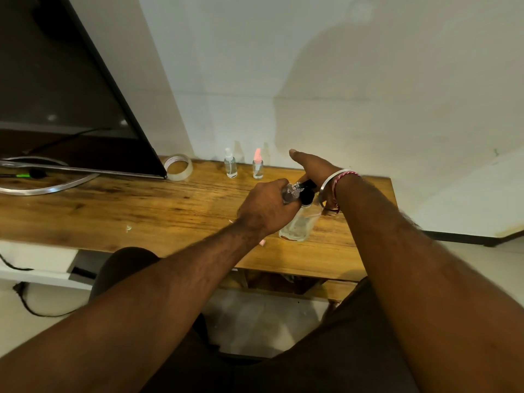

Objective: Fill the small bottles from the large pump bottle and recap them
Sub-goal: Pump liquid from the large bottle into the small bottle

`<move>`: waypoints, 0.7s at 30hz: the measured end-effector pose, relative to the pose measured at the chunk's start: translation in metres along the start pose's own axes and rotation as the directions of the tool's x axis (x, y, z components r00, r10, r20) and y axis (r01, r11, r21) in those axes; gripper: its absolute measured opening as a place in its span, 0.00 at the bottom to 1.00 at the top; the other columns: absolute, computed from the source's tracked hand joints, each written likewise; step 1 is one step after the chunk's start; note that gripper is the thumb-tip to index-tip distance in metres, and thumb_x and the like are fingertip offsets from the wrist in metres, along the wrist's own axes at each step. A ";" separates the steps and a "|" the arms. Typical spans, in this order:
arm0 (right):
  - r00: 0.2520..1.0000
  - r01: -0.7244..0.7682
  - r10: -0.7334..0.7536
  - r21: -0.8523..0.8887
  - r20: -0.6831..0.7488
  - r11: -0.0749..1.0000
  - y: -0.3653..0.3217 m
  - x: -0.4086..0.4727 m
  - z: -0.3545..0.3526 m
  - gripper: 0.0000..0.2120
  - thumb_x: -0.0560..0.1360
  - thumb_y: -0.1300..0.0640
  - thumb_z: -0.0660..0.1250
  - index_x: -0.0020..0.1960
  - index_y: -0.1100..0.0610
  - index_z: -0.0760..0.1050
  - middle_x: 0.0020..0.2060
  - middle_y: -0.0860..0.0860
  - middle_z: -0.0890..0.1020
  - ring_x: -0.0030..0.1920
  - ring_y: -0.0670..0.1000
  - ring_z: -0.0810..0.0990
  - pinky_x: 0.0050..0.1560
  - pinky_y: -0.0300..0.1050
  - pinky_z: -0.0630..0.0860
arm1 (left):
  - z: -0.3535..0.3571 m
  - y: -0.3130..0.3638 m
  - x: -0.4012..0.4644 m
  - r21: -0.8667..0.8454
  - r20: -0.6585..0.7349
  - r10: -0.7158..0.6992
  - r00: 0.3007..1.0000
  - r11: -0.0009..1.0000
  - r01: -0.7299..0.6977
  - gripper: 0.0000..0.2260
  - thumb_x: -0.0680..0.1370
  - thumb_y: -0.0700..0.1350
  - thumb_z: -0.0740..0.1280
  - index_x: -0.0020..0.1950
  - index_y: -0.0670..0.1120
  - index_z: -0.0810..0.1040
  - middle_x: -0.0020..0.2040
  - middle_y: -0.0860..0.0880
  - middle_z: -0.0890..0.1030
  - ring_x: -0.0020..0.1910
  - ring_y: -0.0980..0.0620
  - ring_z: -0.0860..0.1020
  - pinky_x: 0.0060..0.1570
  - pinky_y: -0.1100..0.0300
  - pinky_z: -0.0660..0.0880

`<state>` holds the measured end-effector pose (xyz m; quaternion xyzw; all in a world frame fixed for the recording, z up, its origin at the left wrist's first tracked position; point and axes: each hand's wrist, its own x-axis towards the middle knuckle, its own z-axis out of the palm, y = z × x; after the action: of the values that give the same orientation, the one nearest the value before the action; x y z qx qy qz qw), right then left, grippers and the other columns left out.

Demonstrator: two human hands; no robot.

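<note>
Clear plastic, by the look of it, makes the large pump bottle (297, 222) light and a little slippery, likely to tip under a push; it is best steadied low on its body while the black pump head (307, 191) is pressed. It stands upright on the wooden table (141, 205), mostly see-through with some liquid low inside. The left hand (263, 207) grips a small clear bottle (292, 191), tilted with its open neck just beside the pump spout. The right hand (312, 165) rests over the pump head, fingers out straight. Beyond the pump bottle, near the wall, stand two more small bottles, one white-capped (230, 163) and one pink-capped (257, 165). Small and thin, they are easily knocked over.
</note>
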<state>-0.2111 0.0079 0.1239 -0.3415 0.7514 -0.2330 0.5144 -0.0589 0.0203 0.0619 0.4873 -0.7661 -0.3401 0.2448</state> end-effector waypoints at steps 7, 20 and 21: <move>0.991 0.072 -0.071 -0.001 -0.111 0.997 0.006 0.004 0.013 0.29 0.77 0.34 0.58 0.61 0.57 0.76 0.60 0.59 0.81 0.58 0.60 0.80 0.67 0.58 0.72 | 0.001 -0.004 0.003 -0.003 0.006 -0.001 1.000 1.000 0.001 0.11 0.78 0.54 0.73 0.41 0.50 0.78 0.34 0.54 0.80 0.34 0.51 0.78 0.34 0.53 0.75; 0.948 0.082 -0.188 -0.375 -0.256 0.923 0.010 0.007 0.020 0.23 0.83 0.42 0.48 0.58 0.56 0.76 0.52 0.60 0.78 0.48 0.59 0.75 0.50 0.47 0.66 | 0.004 -0.008 0.005 0.046 0.003 0.004 1.000 0.999 -0.004 0.11 0.78 0.54 0.72 0.44 0.48 0.79 0.35 0.53 0.80 0.35 0.52 0.79 0.33 0.57 0.75; 0.946 0.088 -0.198 -0.381 -0.258 0.920 0.011 0.005 0.020 0.23 0.84 0.43 0.48 0.57 0.57 0.75 0.53 0.60 0.79 0.51 0.60 0.76 0.51 0.48 0.68 | 0.004 -0.009 0.004 0.045 0.004 0.008 1.000 0.999 -0.008 0.11 0.78 0.53 0.72 0.44 0.47 0.79 0.35 0.53 0.80 0.34 0.52 0.79 0.33 0.57 0.75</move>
<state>-0.1966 0.0109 0.1058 -0.4473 0.8216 -0.1747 0.3072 -0.0582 0.0153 0.0532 0.4889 -0.7760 -0.3229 0.2336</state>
